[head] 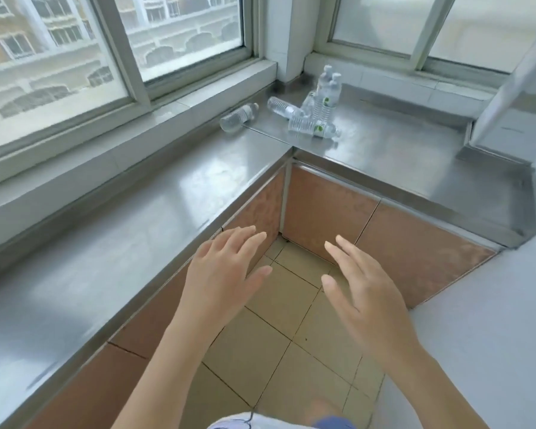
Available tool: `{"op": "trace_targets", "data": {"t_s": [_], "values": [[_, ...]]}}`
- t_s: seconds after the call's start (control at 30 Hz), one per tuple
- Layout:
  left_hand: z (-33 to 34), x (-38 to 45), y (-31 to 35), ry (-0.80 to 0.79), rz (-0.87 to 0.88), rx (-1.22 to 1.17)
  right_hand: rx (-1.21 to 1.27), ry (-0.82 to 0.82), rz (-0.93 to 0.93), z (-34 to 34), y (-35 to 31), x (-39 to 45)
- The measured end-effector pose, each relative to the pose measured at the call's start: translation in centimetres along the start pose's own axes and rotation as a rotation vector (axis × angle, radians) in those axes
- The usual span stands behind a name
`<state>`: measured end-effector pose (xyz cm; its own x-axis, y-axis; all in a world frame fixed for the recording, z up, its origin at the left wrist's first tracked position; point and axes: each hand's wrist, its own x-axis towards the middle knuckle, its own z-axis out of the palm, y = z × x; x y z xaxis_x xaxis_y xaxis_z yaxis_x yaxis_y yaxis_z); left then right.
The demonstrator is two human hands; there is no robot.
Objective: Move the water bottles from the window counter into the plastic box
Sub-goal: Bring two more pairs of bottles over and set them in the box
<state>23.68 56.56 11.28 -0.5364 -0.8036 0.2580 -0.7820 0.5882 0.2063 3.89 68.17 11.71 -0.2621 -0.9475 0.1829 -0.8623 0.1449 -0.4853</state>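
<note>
Nearest, the left hand (226,267) and right hand (358,284) hang over the floor tiles (270,332), fingers spread and empty, touching nothing — raised, it seems, for a reach. Farther off, in the corner of the steel window counter (155,212), the water bottles (314,103) cluster — some upright, three lying down. No plastic box is in view.

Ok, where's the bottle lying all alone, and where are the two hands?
lone bottle (239,117), head view, its label.
left hand (222,267), head view, its back.
right hand (364,292), head view, its back.
</note>
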Motion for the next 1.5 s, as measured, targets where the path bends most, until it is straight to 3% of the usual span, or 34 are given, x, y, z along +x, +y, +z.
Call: {"op": "trace_targets", "data": {"t_s": [0.23,0.77,1.2,1.3,1.5], "values": [[6.3,14.3,0.1,0.014,0.090,-0.004,-0.043,-0.031,0.070,0.9,6.4,13.2],[14.2,39.8,-2.0,-0.033,-0.071,0.060,-0.088,-0.211,-0.056,1.6,17.7,42.7],[25.2,65.4,-6.4,-0.062,0.271,0.001,-0.134,-0.209,0.170,5.4,23.0,60.4],[29.7,70.2,-6.8,-0.148,0.384,0.008,-0.150,-0.206,0.230,6.2,24.1,62.8],[36.1,75.8,-7.2,-0.490,0.539,0.117,-0.137,-0.261,0.341,7.2,26.4,65.4]]}}
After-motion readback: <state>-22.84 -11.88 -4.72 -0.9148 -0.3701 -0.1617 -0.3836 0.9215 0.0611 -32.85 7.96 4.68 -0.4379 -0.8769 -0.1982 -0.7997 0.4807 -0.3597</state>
